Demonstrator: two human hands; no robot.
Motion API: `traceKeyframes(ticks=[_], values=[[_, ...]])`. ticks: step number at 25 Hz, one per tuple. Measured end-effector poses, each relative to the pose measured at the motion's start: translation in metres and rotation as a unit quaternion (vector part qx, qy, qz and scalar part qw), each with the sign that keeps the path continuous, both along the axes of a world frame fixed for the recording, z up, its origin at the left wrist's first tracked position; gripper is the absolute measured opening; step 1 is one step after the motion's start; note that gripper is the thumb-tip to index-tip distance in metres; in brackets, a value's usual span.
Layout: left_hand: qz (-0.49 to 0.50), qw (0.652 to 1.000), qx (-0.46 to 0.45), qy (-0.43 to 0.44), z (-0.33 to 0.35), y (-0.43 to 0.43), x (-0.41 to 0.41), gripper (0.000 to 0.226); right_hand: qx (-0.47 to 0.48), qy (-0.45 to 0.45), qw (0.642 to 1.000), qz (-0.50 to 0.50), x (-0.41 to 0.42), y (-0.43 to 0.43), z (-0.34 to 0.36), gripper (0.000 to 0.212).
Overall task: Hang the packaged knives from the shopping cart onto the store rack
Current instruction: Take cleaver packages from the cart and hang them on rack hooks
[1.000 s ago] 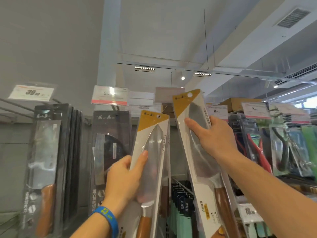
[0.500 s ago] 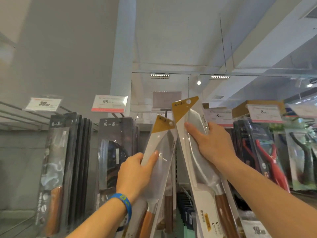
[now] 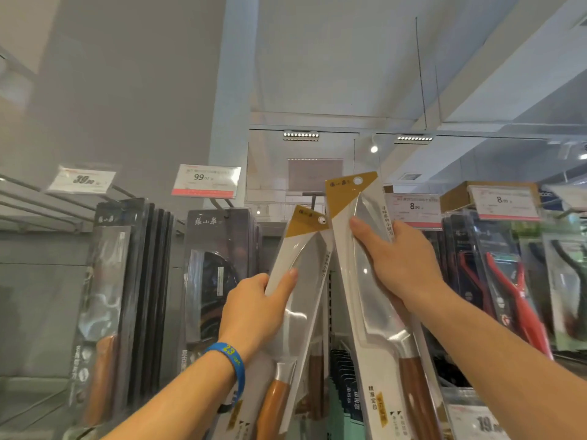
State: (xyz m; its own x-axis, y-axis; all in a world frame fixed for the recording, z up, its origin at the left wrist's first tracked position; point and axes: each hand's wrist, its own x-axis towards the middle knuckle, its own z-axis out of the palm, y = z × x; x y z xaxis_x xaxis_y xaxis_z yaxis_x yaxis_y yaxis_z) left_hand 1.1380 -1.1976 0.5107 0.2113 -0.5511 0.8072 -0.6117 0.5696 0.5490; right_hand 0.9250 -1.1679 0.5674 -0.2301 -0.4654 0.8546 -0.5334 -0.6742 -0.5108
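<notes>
**Two packaged knives, held raised at the store rack**

Item 1: left packaged knife [image 3: 305,255], white card with a gold top corner, clear blister and wooden handle. It was held up in front of the rack, its top leaning right. The left hand [image 3: 254,312] gripped it at blade height, fingers curled round the left edge and thumb laid across the front. A blue wristband [image 3: 230,363] sat on that wrist.

Item 2: right packaged knife [image 3: 381,328], same make, held higher with its top leaning left. The right hand [image 3: 400,268] was clamped on it, thumb on the front and fingers wrapped behind the right edge.

The gold corners stood just beside each other; contact could not be told.

Surroundings: a dark rack peg [image 3: 313,198] behind the two tops; black boxed knives [image 3: 219,265] hanging left under a 99 price tag [image 3: 205,181]; red-handled shears [image 3: 514,296] hanging right.
</notes>
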Motion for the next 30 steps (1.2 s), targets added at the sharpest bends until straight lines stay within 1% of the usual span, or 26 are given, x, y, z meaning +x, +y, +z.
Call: traceKeyframes(ticks=[4,10,11,13,15,17,20,23,27,30], values=[[-0.012,1.000,0.017,-0.017,-0.001,-0.004,-0.005,0.064,0.011,0.004,1.000,0.000,-0.001,-0.002,-0.002,0.053],[-0.018,0.999,0.026,-0.034,-0.005,-0.009,-0.003,0.064,0.016,-0.006,1.000,0.011,-0.004,0.000,-0.006,0.049],[-0.019,0.999,0.022,-0.031,-0.004,-0.009,-0.002,0.063,0.018,-0.004,1.000,0.012,-0.005,0.000,-0.006,0.049],[-0.022,1.000,0.015,0.002,-0.001,-0.010,-0.001,0.062,0.025,-0.003,1.000,0.013,-0.007,0.001,-0.006,0.050],[-0.029,0.999,0.031,0.031,0.001,-0.011,0.002,0.062,0.029,-0.007,0.999,0.016,-0.009,0.001,-0.007,0.047],[-0.016,0.999,0.040,0.016,0.001,-0.011,0.004,0.062,0.027,-0.013,0.999,0.021,-0.011,0.000,-0.008,0.037],[0.026,0.999,0.025,-0.029,0.004,-0.011,0.008,0.063,0.020,-0.033,0.999,0.037,-0.012,0.003,-0.002,0.025],[0.069,0.995,0.026,-0.071,0.009,-0.010,0.015,0.066,0.022,-0.034,0.998,0.053,-0.009,0.002,-0.002,0.024],[0.052,0.995,0.042,-0.074,0.012,-0.011,0.017,0.064,0.027,-0.034,0.998,0.055,-0.006,-0.002,-0.008,0.035],[0.041,0.995,0.062,-0.065,0.012,-0.018,0.015,0.062,0.025,-0.033,0.997,0.058,-0.007,-0.001,-0.006,0.028]])
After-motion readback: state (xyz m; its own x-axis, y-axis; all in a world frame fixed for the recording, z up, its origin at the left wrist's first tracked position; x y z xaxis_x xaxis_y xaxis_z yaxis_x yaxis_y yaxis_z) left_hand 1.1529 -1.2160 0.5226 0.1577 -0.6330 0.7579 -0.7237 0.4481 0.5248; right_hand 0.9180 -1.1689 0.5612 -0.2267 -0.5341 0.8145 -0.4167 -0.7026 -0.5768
